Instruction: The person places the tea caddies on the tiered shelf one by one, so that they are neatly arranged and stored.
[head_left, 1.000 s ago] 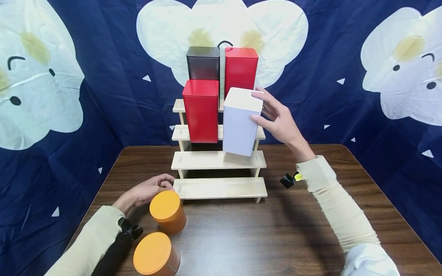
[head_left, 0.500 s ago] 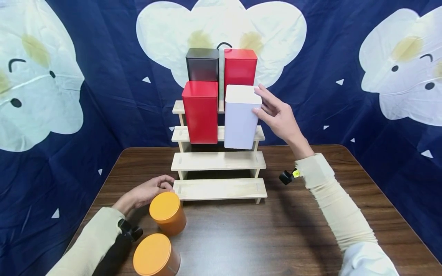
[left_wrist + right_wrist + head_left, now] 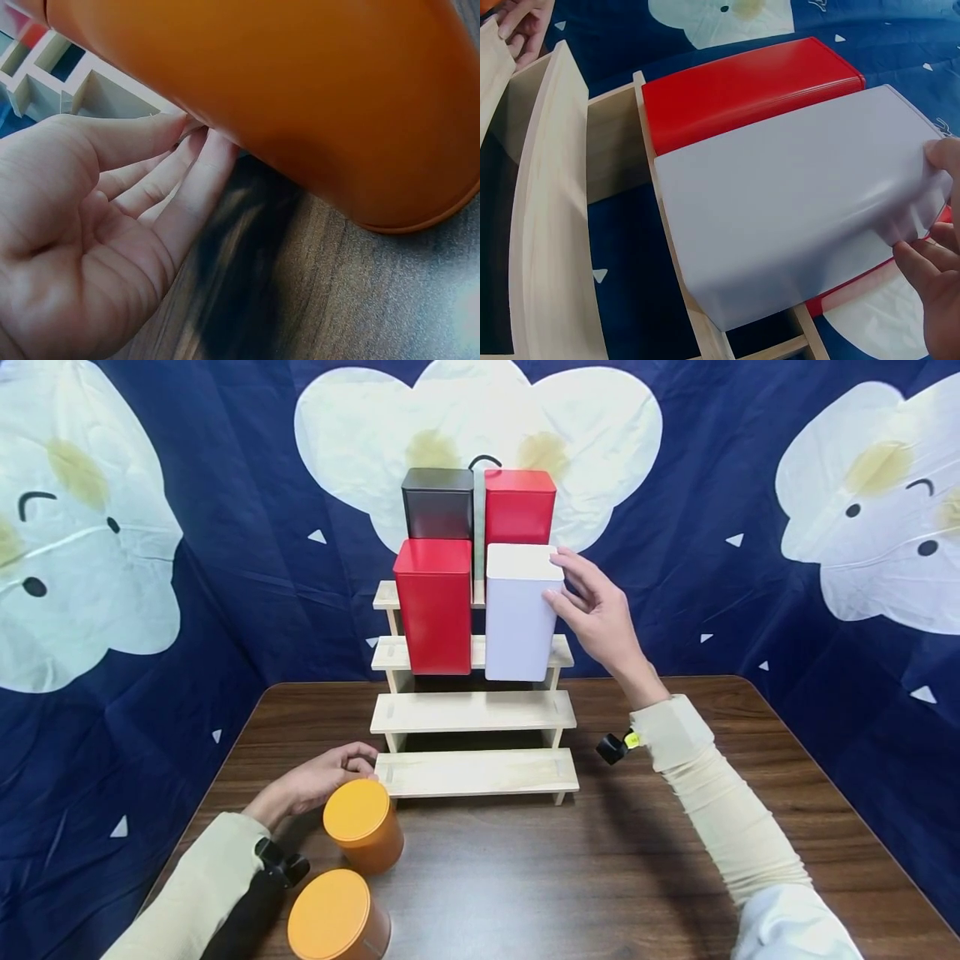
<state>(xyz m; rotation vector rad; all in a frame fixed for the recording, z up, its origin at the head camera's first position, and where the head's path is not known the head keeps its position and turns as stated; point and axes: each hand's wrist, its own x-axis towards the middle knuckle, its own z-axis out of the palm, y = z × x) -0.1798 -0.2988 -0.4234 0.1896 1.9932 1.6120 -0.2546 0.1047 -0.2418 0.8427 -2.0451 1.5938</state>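
Observation:
In the head view, my right hand (image 3: 600,614) holds a white rectangular tin (image 3: 521,625) by its upper right edge, thumb on the front and fingers around the side. The tin stands upright on the second step from the top of a pale wooden stepped stand (image 3: 474,711), beside a red tin (image 3: 434,610). In the right wrist view, the white tin's (image 3: 787,195) base meets the step's edge. My left hand (image 3: 318,781) pinches the left end of the lowest step; an orange round canister (image 3: 300,82) partly hides its fingertips in the left wrist view.
On the top step stand a black tin (image 3: 438,503) and another red tin (image 3: 519,506). Two orange canisters stand on the brown table (image 3: 525,877): the rear one (image 3: 365,827) by my left hand, the front one (image 3: 337,914) nearer me. Blue cloth (image 3: 225,568) hangs behind.
The white tin was tilted and lower, over the step's front edge. My right hand has raised it slightly and set it upright. The left hand has stayed at the stand.

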